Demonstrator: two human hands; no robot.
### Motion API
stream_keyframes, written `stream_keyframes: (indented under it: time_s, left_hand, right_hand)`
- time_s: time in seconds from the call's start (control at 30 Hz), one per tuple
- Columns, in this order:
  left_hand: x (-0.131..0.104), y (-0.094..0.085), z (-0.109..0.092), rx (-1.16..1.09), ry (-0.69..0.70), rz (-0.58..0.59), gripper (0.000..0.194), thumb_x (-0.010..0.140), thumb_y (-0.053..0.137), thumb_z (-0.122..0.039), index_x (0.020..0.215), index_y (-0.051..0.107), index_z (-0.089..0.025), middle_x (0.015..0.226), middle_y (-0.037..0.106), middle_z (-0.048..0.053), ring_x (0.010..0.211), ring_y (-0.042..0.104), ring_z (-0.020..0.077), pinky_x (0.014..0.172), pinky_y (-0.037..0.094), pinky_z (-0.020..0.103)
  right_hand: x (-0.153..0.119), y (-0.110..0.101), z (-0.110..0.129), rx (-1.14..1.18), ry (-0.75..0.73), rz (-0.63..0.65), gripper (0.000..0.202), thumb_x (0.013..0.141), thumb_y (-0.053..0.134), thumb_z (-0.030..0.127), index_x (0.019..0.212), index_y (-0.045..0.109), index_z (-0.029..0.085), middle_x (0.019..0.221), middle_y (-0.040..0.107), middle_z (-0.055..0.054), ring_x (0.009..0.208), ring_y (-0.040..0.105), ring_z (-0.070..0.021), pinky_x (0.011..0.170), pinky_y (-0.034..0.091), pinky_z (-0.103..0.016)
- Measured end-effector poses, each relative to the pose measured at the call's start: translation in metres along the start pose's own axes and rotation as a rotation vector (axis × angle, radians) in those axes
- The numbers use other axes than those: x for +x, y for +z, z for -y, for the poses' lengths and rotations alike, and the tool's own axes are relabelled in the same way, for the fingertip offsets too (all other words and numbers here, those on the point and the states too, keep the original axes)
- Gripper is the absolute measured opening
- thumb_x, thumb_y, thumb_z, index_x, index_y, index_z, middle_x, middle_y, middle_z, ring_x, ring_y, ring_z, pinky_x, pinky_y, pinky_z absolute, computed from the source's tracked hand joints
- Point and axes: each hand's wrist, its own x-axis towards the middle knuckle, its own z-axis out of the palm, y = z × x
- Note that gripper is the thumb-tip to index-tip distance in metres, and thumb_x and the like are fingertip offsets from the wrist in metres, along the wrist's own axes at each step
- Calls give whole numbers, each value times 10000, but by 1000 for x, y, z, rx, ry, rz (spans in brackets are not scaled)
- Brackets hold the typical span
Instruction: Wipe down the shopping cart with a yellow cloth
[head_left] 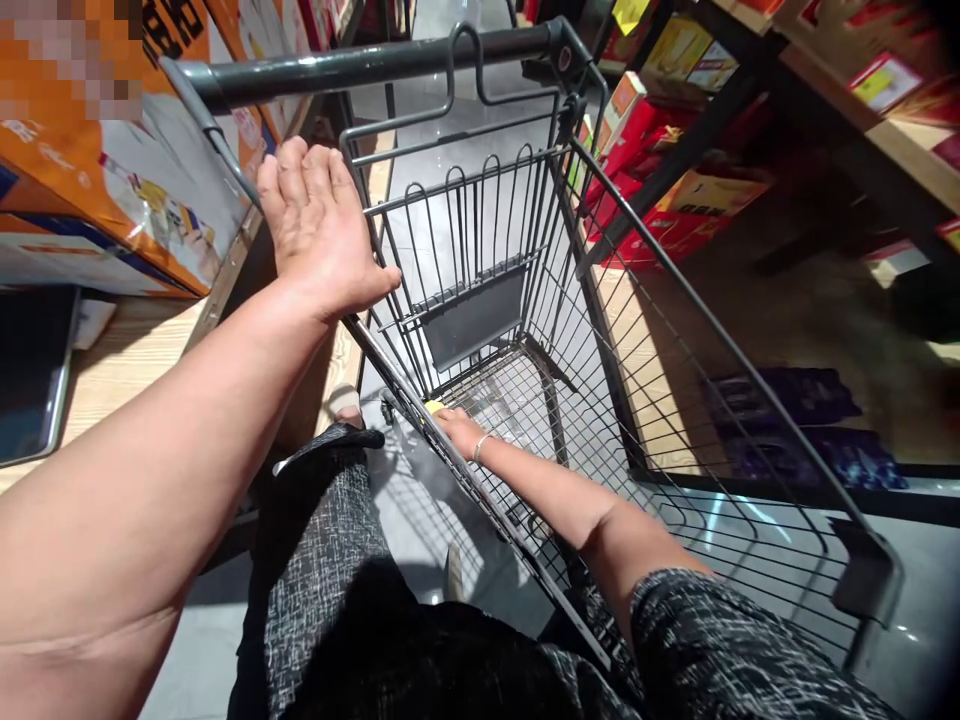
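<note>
Grey wire cart (600, 330) stands between the shelves; your left hand (319, 225) rests flat on its rim, fingers loose. Your right hand (457, 428) reaches down inside, touching a yellow item (434, 406); its grip is hidden.

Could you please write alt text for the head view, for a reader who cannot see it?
A person leans over a dark wire shopping cart, left hand flat on its rim, right hand reaching to the basket floor by something small and yellow. Boxed goods fill shelves either side.
</note>
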Motion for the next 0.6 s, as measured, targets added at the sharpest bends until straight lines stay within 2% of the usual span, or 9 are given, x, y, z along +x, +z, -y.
stream_keyframes:
  time_s: [0.07, 0.1, 0.2, 0.23, 0.33, 0.37, 0.43, 0.5, 0.6]
  left_hand:
    - [2, 2, 3, -18, 18, -2, 1254, 553, 667, -473, 1531, 85, 53, 1646, 40, 222, 1512, -84, 360, 1210, -175, 432]
    - [3, 4, 4, -29, 30, -9, 1257, 544, 671, -481, 1529, 90, 42, 1646, 45, 213, 1510, -84, 363, 1209, -177, 442]
    - [5, 7, 9, -60, 62, -45, 1251, 524, 690, -486, 1535, 119, -19, 1645, 87, 166, 1508, -58, 362, 1218, -157, 465]
    - [6, 7, 9, -66, 72, -59, 1243, 527, 693, -489, 1539, 129, -40, 1644, 104, 150, 1509, -44, 357, 1223, -144, 467]
    - [7, 8, 11, -59, 64, -73, 1267, 523, 713, -506, 1544, 141, -21, 1645, 120, 160, 1510, -24, 348, 1232, -124, 456]
    - [7, 9, 11, -65, 61, -75, 1291, 518, 721, -529, 1543, 141, 1, 1646, 119, 173, 1510, -26, 349, 1232, -126, 452]
    - [9, 11, 14, -129, 71, -88, 1344, 498, 730, -616, 1552, 151, -15, 1651, 135, 153, 1509, -43, 353, 1229, -146, 461]
    - [13, 17, 19, -245, 108, -114, 1374, 467, 712, -738, 1567, 182, -109, 1647, 194, 75, 1505, -73, 360, 1219, -179, 488]
    - [19, 27, 27, -350, 159, -148, 1378, 441, 655, -854, 1568, 213, -198, 1619, 273, 2, 1500, -118, 359, 1202, -217, 524]
  right_hand:
    - [-3, -14, -19, -114, -70, 136, 456, 864, 543, 262, 1300, 629, 367, 1364, 550, -19, 1260, 450, -249, 995, 463, -381]
    - [-3, -26, -33, -199, -31, 156, 484, 888, 497, 212, 1332, 602, 373, 1394, 527, -16, 1292, 417, -252, 992, 458, -380]
    - [-8, -73, -85, -401, 253, 61, 546, 932, 381, 125, 1405, 526, 356, 1424, 498, -60, 1331, 363, -285, 991, 441, -438]
    - [-12, -88, -101, -427, 326, 34, 542, 939, 350, 116, 1410, 519, 322, 1426, 491, -94, 1330, 355, -317, 983, 435, -490]
    - [-29, -111, -129, -448, 432, -1, 552, 919, 357, 86, 1420, 496, 271, 1441, 460, -143, 1331, 337, -369, 966, 423, -553]
    - [-35, -110, -130, -443, 439, 0, 561, 912, 374, 84, 1429, 482, 272, 1449, 449, -146, 1323, 349, -369, 958, 431, -537]
    - [-48, -95, -118, -421, 420, 17, 573, 902, 400, 89, 1437, 465, 284, 1450, 443, -143, 1290, 393, -356, 918, 461, -479]
    - [-59, -69, -94, -387, 349, 61, 567, 889, 421, 88, 1408, 492, 306, 1428, 470, -132, 1258, 431, -342, 852, 488, -419]
    - [-70, -31, -51, -315, 139, 163, 488, 864, 514, 124, 1281, 596, 366, 1353, 565, -63, 1208, 490, -303, 808, 501, -359]
